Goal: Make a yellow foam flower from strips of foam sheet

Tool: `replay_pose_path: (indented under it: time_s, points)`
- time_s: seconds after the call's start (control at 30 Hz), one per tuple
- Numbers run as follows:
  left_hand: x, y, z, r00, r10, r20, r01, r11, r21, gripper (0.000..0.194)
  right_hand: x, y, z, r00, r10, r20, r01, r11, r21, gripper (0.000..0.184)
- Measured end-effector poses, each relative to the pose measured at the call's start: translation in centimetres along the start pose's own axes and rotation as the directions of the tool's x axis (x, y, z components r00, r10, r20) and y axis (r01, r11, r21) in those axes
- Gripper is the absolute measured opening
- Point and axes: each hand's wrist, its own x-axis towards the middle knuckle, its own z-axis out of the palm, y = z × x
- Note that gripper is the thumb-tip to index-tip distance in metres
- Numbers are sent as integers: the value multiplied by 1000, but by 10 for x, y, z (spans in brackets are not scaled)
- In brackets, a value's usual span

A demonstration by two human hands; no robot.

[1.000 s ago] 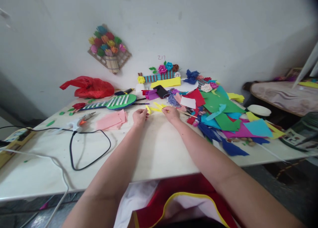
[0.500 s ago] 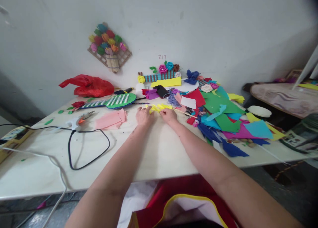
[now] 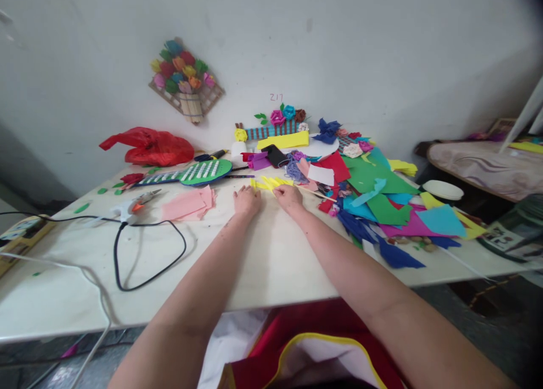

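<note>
Fingers (image 3: 278,191) against the yellow paper (image 3: 270,183)

Phone (image 3: 275,156) behind strips (image 3: 269,184), glue gun (image 3: 126,210) left

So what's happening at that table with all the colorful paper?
A person is working with yellow paper strips. Their right hand pinches them, while the left hand rests low at their other end, fingers spread. Pink paper and a glue gun lie to the left, and a messy pile of colored paper to the right.
</note>
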Motion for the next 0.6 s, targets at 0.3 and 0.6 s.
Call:
replay_pose_path:
  time_s: [0.3, 0.6]
  points:
    - [8, -10, 0, 990, -133, -47, 130, 989, -75, 34, 0, 0, 5, 1000, 7, -9, -6, 995, 101, 24]
    - [11, -12, -2, 987, -144, -72, 133, 982, -136, 31, 1, 2, 9, 1000, 13, -21, -6, 950, 312, 20]
